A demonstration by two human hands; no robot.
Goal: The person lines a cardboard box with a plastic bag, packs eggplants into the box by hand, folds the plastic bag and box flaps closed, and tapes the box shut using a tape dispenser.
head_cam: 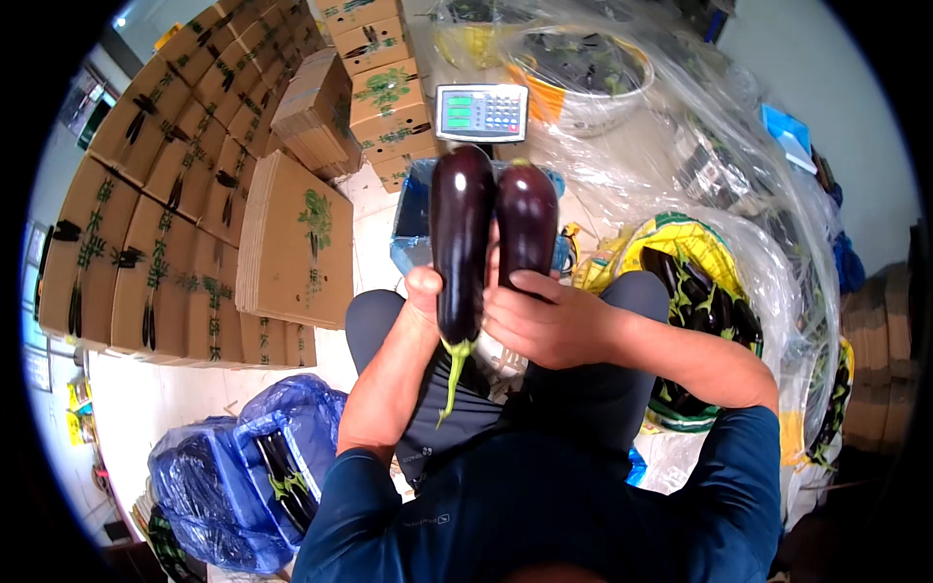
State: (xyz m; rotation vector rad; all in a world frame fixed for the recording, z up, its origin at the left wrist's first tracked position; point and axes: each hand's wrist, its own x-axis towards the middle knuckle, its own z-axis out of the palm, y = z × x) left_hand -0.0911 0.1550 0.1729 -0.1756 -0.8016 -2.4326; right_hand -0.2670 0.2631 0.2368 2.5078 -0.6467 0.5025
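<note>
My left hand (424, 293) is closed around a long, glossy dark purple eggplant (461, 233). Its green calyx and curved stem point down towards my lap. Beside it, my right hand (539, 317) grips a second, shorter-looking eggplant (526, 208), with a pale greenish spot at its far end. The lower end of this one is hidden by my fingers. Both are held up side by side above a container lined with blue plastic (412, 237), which they partly cover. Just beyond stands the display of a digital scale (482, 113), lit green.
Printed cardboard cartons (175, 189) are stacked at left, with flattened cartons (295, 240) leaning before them. Blue-lined boxes (211, 495), one showing eggplants (280, 474), lie lower left. A yellow-and-green sack (674, 226) of eggplants stands by my right knee. Clear plastic sheeting (773, 240) drapes the right side.
</note>
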